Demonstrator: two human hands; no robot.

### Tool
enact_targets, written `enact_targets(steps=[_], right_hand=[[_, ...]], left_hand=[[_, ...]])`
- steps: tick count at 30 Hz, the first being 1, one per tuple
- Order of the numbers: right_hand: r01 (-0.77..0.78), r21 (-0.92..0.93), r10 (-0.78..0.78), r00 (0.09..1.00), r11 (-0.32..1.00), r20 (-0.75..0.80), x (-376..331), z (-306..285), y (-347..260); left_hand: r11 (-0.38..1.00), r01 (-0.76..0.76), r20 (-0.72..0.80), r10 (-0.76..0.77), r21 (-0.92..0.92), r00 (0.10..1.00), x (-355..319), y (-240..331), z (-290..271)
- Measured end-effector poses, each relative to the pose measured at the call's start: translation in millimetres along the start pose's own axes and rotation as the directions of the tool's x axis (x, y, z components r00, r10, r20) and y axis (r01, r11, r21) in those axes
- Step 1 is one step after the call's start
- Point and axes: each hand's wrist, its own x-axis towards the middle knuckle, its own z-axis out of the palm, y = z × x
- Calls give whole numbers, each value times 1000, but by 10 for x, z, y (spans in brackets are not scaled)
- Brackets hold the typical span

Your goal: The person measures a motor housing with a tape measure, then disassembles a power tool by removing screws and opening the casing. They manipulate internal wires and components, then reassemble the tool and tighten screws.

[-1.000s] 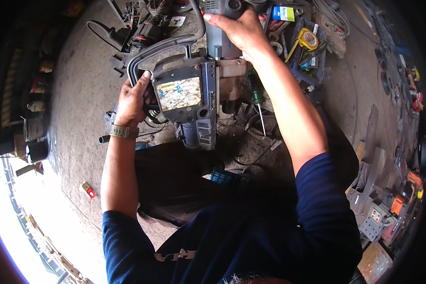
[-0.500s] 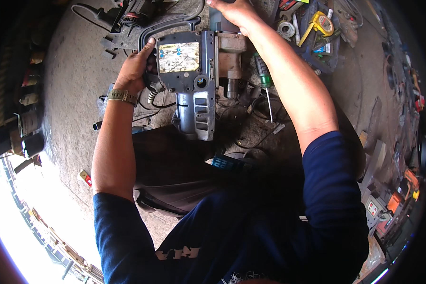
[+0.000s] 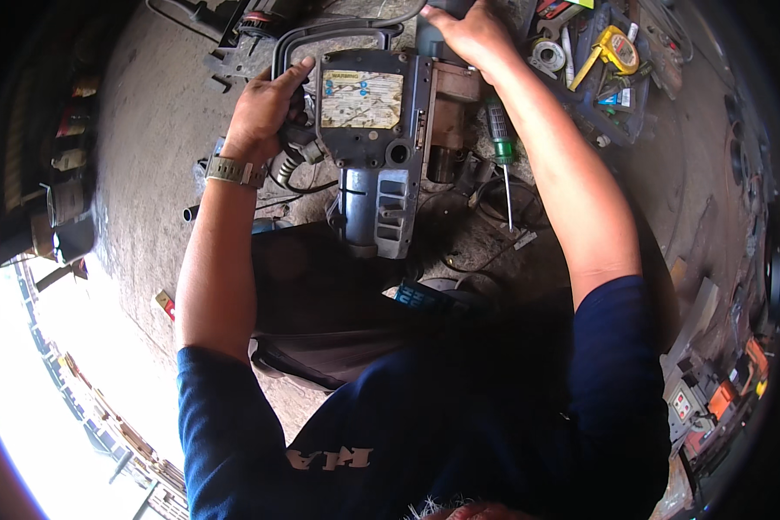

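Note:
A heavy drill machine [image 3: 368, 156] stands in front of me, with a dark side plate, a worn label, a grey ribbed lower housing and a looped black handle [image 3: 333, 30]. My left hand [image 3: 268, 108] is closed around the machine's handle side, thumb up, wrist wearing a watch. At the top of the view, my right hand [image 3: 476, 35] lies against the dark grey motor housing [image 3: 428, 39], its thumb along it. The outer fingers of the right hand are partly cut off by the picture's edge. A green-handled screwdriver [image 3: 502, 147] lies on the ground beside my right forearm.
A tool tray [image 3: 624, 108] at the upper right holds a yellow tape measure [image 3: 618, 50], a tape roll [image 3: 548, 55] and other items. Black cables [image 3: 307, 189] and loose parts surround the machine. An angle grinder [image 3: 255, 24] lies at the upper left. More tools line the far right.
The whole view has shifted, so machine, arms and floor items appear farther right. The machine's tilt differs slightly. Both hands stay on it.

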Motion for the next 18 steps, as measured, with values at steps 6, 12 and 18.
enact_targets(steps=[6, 12, 18], right_hand=[[8, 56, -10, 999, 998, 43, -21, 12, 73], [174, 86, -178, 983, 981, 37, -186, 16, 328], [377, 229, -366, 926, 898, -91, -815, 5, 835]], left_hand=[[998, -25, -16, 26, 58, 1000, 67, -41, -22], [999, 19, -51, -21, -39, 998, 241, -177, -74], [996, 82, -71, -80, 22, 994, 300, -255, -97]])
